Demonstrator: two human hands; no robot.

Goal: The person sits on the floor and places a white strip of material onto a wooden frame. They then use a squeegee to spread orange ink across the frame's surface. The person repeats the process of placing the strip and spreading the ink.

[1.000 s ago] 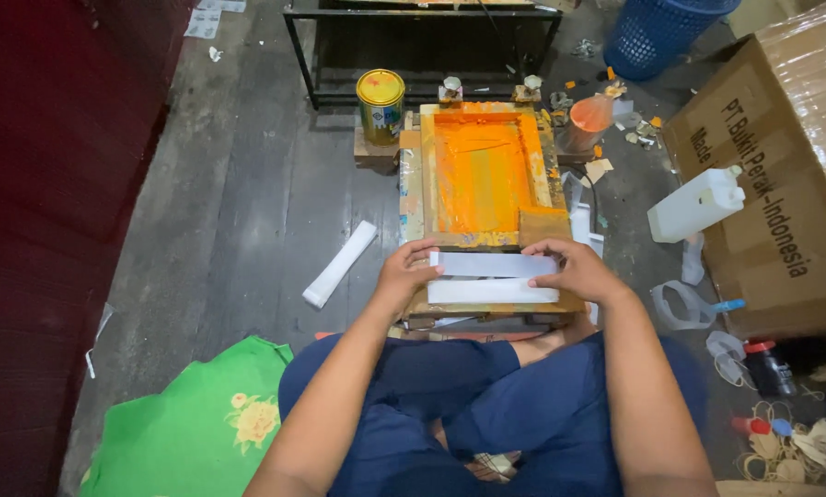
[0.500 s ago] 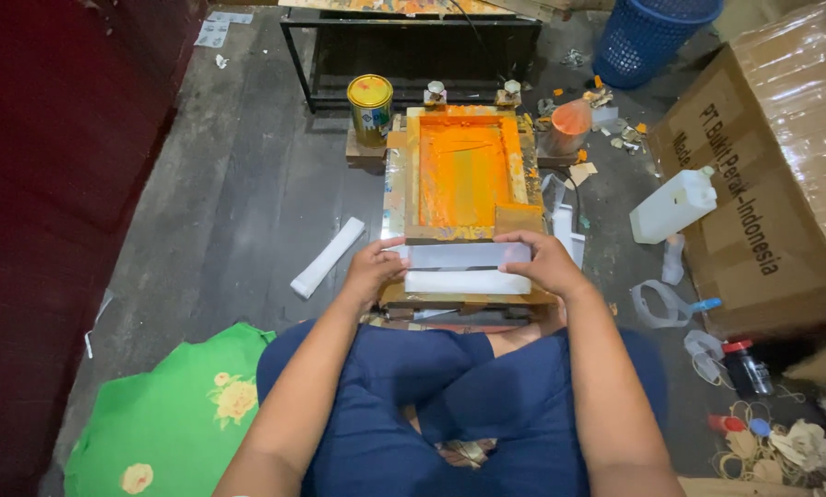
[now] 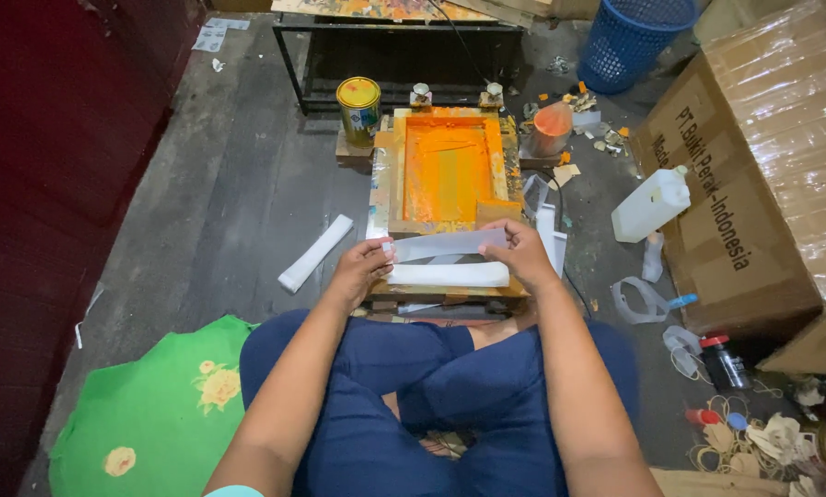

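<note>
Strip (image 3: 450, 245) of translucent white film runs left to right across the near end of the orange screen frame (image 3: 448, 170), just above a second white strip (image 3: 450, 274). Left hand (image 3: 362, 269) pinches its left end, right hand (image 3: 516, 250) its right end, both closed on it.

The large cardboard box (image 3: 753, 184) on the right runs off the frame's edge, as does the blue basket (image 3: 635, 37) at the far side. The left hand (image 3: 359, 270) and right hand (image 3: 519, 253) cover the ends of the white strip (image 3: 450, 244). Small clutter (image 3: 762, 437) near right is perhaps rubber bands, too small to tell.
</note>
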